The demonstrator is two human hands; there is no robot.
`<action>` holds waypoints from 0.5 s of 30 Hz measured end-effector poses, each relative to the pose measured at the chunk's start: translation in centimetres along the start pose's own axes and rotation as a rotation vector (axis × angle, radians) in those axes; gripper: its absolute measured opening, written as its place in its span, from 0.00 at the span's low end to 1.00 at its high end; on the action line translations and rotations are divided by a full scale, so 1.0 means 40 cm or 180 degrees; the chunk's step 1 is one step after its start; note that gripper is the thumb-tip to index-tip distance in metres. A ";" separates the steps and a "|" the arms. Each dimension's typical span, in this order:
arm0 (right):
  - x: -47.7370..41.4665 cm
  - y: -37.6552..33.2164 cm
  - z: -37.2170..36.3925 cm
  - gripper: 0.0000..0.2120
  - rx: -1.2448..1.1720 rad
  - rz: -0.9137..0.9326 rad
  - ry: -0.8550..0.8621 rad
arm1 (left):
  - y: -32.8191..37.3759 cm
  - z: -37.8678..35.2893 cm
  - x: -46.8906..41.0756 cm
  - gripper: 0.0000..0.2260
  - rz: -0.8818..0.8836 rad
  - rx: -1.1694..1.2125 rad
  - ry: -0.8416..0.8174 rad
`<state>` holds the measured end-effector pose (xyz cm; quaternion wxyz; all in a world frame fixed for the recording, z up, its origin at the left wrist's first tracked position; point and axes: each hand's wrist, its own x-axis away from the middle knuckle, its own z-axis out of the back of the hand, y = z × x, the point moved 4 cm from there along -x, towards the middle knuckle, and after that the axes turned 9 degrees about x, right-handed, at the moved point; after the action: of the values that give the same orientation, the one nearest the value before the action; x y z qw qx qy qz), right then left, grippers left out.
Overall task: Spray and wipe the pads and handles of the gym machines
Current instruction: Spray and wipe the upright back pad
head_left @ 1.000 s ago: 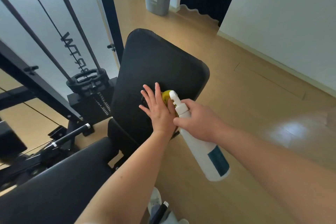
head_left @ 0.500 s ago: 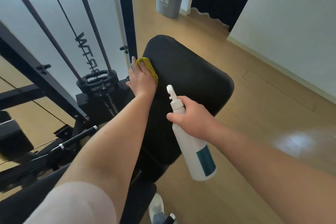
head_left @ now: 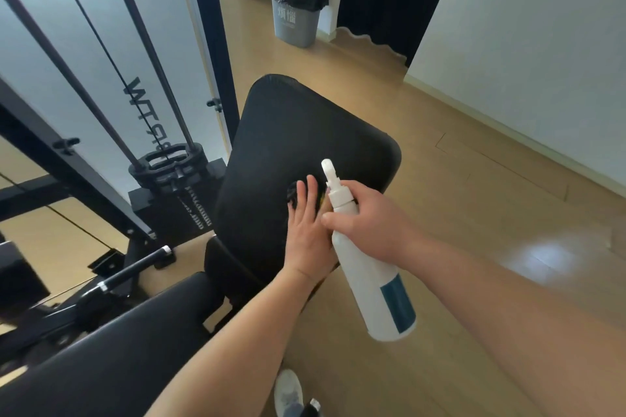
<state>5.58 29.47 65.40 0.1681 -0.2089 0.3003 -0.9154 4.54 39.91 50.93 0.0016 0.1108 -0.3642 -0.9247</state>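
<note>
**Left hand flat on the back pad, right hand gripping the spray bottle**

On my feed the left hand lies palm down on the lower middle of the black back pad, its fingers straight and slightly spread. A sliver of yellow cloth shows at the hand's right edge, and the rest is hidden under the palm and behind the bottle. The right hand is just beside it, fingers curled round the neck of the white bottle. The nozzle points up and away from me, and the blue-labelled base tilts down towards me. I see the seat pad at lower left, with the weight stack beyond it. A grey bin stands well apart on the wood floor
</note>
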 end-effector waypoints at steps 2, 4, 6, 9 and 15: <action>-0.007 -0.009 0.003 0.12 -0.0033 0.0034 -0.0010 | -0.039 0.059 -0.059 0.42 0.0135 0.0181 0.0276; -0.016 -0.016 0.001 0.12 -0.0040 0.0030 -0.0035 | -0.080 0.135 -0.129 0.37 0.0422 0.0462 0.0582; -0.025 -0.016 -0.005 0.12 -0.0057 -0.0031 -0.0077 | -0.116 0.198 -0.190 0.35 0.0650 0.0514 0.0787; -0.035 -0.012 -0.019 0.12 -0.0086 -0.0104 -0.0163 | -0.174 0.261 -0.269 0.33 0.0996 0.0719 0.1029; -0.033 0.005 -0.026 0.13 -0.0084 -0.0215 -0.0088 | -0.163 0.314 -0.349 0.29 0.2158 0.1520 0.1663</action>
<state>6.26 30.37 64.14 0.1385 -0.2338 0.3028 -0.9135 16.09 54.34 58.30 0.3685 0.2115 -0.5690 -0.7041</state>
